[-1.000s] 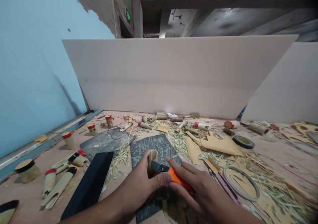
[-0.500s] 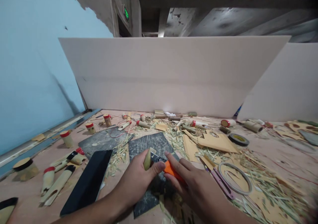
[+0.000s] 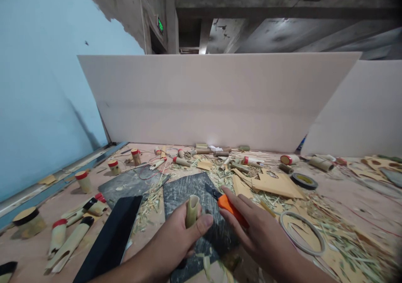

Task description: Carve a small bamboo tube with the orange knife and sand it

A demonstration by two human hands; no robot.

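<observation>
My left hand point(image 3: 180, 237) is closed around a short green bamboo tube point(image 3: 192, 211), its hollow end pointing up and away from me. In my right hand point(image 3: 251, 228) is a utility knife point(image 3: 231, 209) with an orange handle. Its dark blade points up and to the left, apart from the tube. Both hands are above a scuffed dark cutting mat point(image 3: 185, 184). Pale shavings lie on the near part of the mat.
Left of my hands lie a black phone-like slab point(image 3: 109, 237) and several bamboo pieces with red or black bands. To the right are a tape ring point(image 3: 303, 232), a black tape roll point(image 3: 304, 181), cut yellow board point(image 3: 276, 183) and shavings. A white panel point(image 3: 213, 99) stands behind.
The knife has moved right, away from the bamboo tube, and its blade now shows. My left hand has turned the tube more upright, so its open end is visible.
</observation>
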